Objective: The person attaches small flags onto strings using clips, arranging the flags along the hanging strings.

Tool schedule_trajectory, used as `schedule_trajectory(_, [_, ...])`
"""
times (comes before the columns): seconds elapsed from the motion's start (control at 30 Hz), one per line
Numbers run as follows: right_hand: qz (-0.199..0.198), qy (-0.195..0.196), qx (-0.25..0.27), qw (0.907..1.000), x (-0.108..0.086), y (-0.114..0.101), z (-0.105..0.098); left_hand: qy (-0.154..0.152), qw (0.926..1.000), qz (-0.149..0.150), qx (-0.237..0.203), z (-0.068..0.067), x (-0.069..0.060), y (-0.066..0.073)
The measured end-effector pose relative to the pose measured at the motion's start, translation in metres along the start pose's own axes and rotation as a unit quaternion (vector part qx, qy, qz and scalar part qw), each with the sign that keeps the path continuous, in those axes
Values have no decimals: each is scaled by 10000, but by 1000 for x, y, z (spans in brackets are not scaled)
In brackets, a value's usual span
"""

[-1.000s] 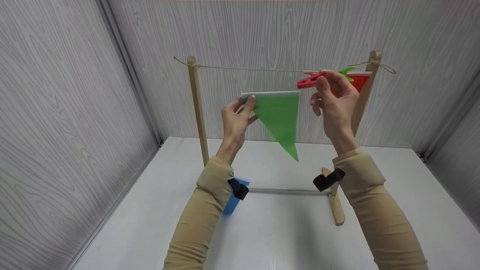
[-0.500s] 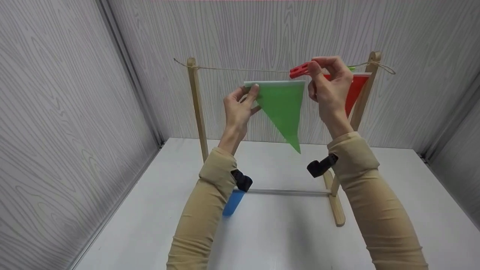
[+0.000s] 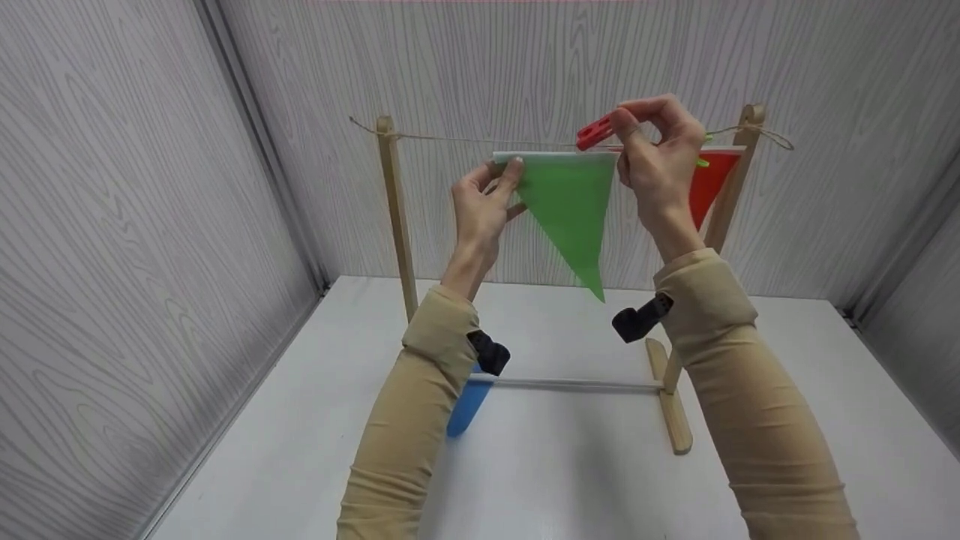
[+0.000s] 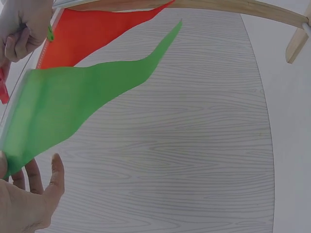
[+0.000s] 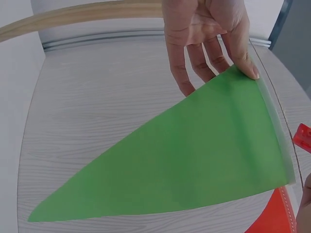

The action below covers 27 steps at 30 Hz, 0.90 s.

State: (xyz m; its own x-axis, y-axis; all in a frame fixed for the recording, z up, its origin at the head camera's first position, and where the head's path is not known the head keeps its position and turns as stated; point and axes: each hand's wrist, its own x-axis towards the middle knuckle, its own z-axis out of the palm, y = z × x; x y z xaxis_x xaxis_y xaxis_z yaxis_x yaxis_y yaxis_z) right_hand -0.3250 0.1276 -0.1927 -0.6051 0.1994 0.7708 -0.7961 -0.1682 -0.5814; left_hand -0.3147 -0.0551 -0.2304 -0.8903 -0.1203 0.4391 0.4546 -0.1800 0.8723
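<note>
Between thumb and fingers, my left hand (image 3: 481,206) pinches the upper left corner of a green triangular pennant (image 3: 566,199). The pennant hangs point down, its white top edge just below the string (image 3: 465,139). My right hand (image 3: 664,161) pinches a red clothespin (image 3: 595,133) at the string, above the pennant's upper right corner. In the right wrist view the clothespin (image 5: 303,137) is partly cut off, so whether it bites the string cannot be told. Behind my right hand a red pennant (image 3: 712,182) hangs on the string, with a green clothespin (image 3: 703,161) partly hidden.
Two wooden posts (image 3: 397,217) hold the string, joined low down by a pale crossbar (image 3: 570,384). A wooden foot (image 3: 676,427) stands on the white table at the right. Something blue (image 3: 469,409) is partly behind my left sleeve. Wood-grain panels surround the table.
Both hands have risen. The green pennant has come up to just below the string, and the red clothespin has moved left and up, tilting more steeply over the pennant's right corner.
</note>
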Motion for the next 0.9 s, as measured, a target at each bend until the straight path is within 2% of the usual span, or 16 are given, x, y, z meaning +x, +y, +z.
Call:
schedule_trajectory(0.27, [319, 9, -199, 9993, 1, -1, 6, 129, 9999, 1, 30, 2, 3, 5])
schedule_trajectory(0.47, [356, -33, -639, 9973, 2, 0, 7, 104, 9999, 90, 53, 4, 3, 8])
schedule_trajectory(0.7, [129, -112, -1227, 9923, 3, 0, 10, 92, 9999, 86, 36, 6, 3, 9])
schedule_trajectory(0.9, [53, -190, -1390, 9901, 2, 0, 12, 73, 9999, 131, 55, 7, 3, 7])
